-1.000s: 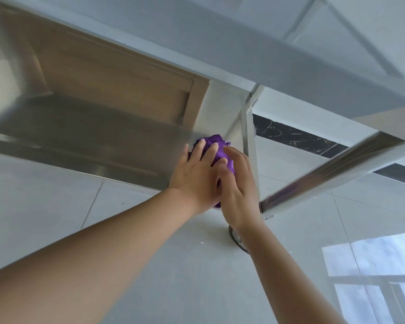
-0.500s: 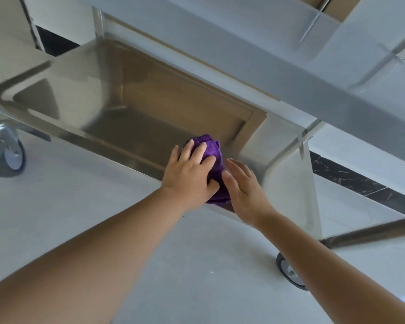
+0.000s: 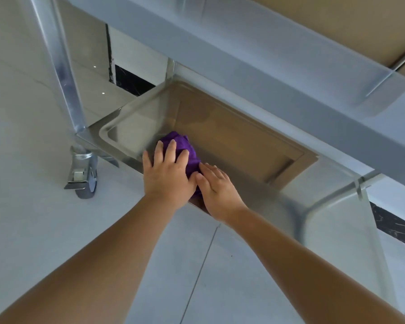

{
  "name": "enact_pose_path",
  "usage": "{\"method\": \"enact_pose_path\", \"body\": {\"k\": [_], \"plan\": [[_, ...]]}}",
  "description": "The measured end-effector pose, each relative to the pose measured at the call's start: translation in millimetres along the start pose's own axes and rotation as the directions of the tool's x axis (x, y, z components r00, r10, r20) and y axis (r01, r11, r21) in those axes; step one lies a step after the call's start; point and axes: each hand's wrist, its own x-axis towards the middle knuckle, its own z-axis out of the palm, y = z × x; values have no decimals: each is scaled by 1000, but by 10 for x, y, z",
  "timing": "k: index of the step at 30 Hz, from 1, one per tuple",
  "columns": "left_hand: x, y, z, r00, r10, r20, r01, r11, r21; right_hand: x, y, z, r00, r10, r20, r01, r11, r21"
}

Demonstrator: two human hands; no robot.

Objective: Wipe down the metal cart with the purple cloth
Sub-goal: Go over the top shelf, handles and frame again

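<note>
Purple cloth (image 3: pixel 181 149) bunched on lower shelf (image 3: pixel 131 134) of metal cart (image 3: pixel 278 73), near shelf's front edge, toward left corner. Left hand (image 3: pixel 167 175) flat on top of cloth, fingers straight and slightly spread, pressing down. Right hand (image 3: pixel 216 185) just beside, touching cloth's right side, fingers straight and close together, thumb against left hand. Both forearms bare, reaching in from below frame. Shiny shelf surface reflecting brown panel. Upright post (image 3: pixel 61 64) at left corner, caster wheel (image 3: pixel 84 176) with brake tab beneath it on pale tiled floor (image 3: pixel 33 230). Upper shelf edge crossing top right.
</note>
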Motion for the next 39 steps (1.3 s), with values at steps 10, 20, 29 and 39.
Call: {"method": "enact_pose_path", "body": {"k": [10, 20, 29, 39], "plan": [[151, -458, -21, 956, -277, -97, 262, 955, -137, 323, -509, 205, 998, -56, 3, 56, 994, -94], [-114, -271, 16, 942, -290, -171, 253, 945, -206, -74, -392, 135, 990, -121, 73, 137, 949, -285], [-378, 60, 123, 959, -169, -227, 116, 967, -229, -230, -175, 247, 835, -289, -468, 149, 938, -313], [-394, 358, 173, 989, 94, -117, -124, 950, -287, -492, 66, -266, 982, -189, -11, 178, 940, -291]]}}
